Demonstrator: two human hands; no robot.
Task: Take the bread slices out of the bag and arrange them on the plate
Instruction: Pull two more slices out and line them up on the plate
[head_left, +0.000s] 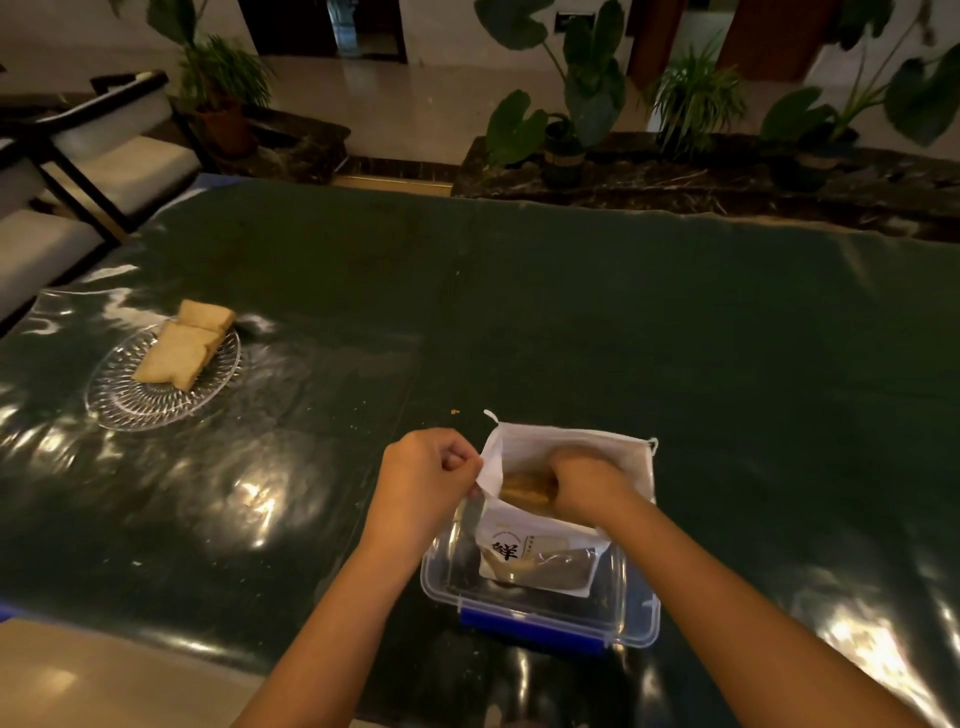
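Observation:
A white bread bag (524, 540) with a black printed character stands in a clear plastic box (636, 603) near the table's front edge. My left hand (426, 483) pinches the left rim of the bag's open mouth. Inside the mouth, my right hand (584, 486) is closed around a browned bread slice (524, 488). Far to the left lies a clear glass plate (130, 402) carrying two bread slices (179, 353), one partly overlapping the other.
A glossy dark green cover (571, 312) spreads over the table. The box has a blue latch (530, 626) on its near side. A crumb (455, 412) lies beyond the bag. Chairs (93, 156) stand at the far left, potted plants (571, 119) behind.

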